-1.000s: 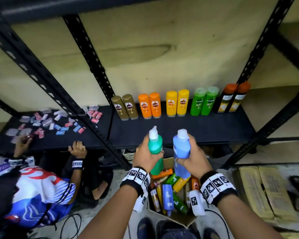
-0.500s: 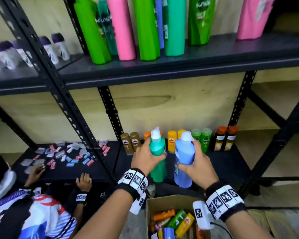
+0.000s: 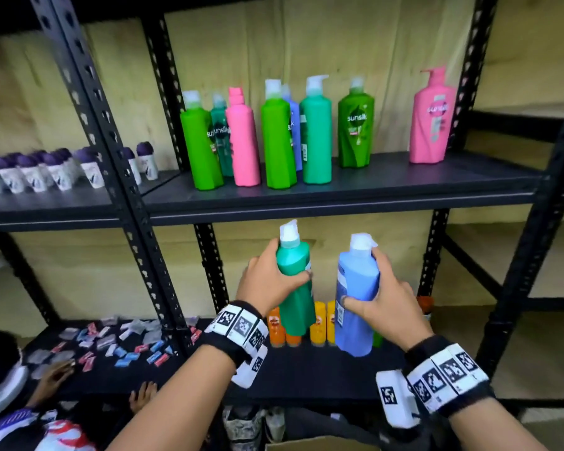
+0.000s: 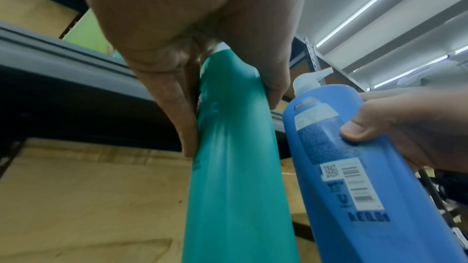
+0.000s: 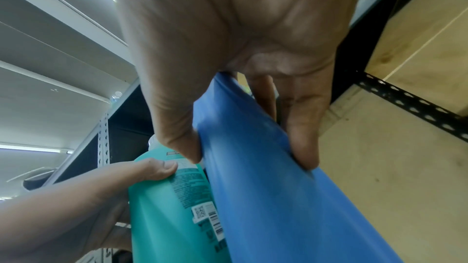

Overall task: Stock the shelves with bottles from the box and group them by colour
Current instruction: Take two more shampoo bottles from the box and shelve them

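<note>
My left hand [image 3: 267,281] grips a teal pump bottle [image 3: 295,288] upright, and my right hand [image 3: 385,297] grips a blue pump bottle [image 3: 355,307] beside it. Both are held in the air below the middle shelf [image 3: 339,193]. On that shelf stand several tall bottles: bright green [image 3: 202,144], pink [image 3: 241,141], green [image 3: 277,138], teal [image 3: 316,131], a dark green one [image 3: 355,125] and a pink one [image 3: 432,122] apart at the right. In the left wrist view fingers wrap the teal bottle [image 4: 235,157]; in the right wrist view the blue bottle [image 5: 266,177] is pinched between thumb and fingers.
Small orange and yellow bottles [image 3: 319,323] stand on the low shelf [image 3: 306,369]. The cardboard box's edge [image 3: 319,445] shows at the bottom. Another person [image 3: 20,418] crouches at the left over scattered sachets [image 3: 111,343]. White roll-on bottles [image 3: 39,170] fill the left bay. Black uprights [image 3: 111,151] frame the bays.
Both hands have lifted the teal and blue bottles up from the box toward the middle shelf, and my view has tilted upward, bringing that shelf's bottles fully into sight.
</note>
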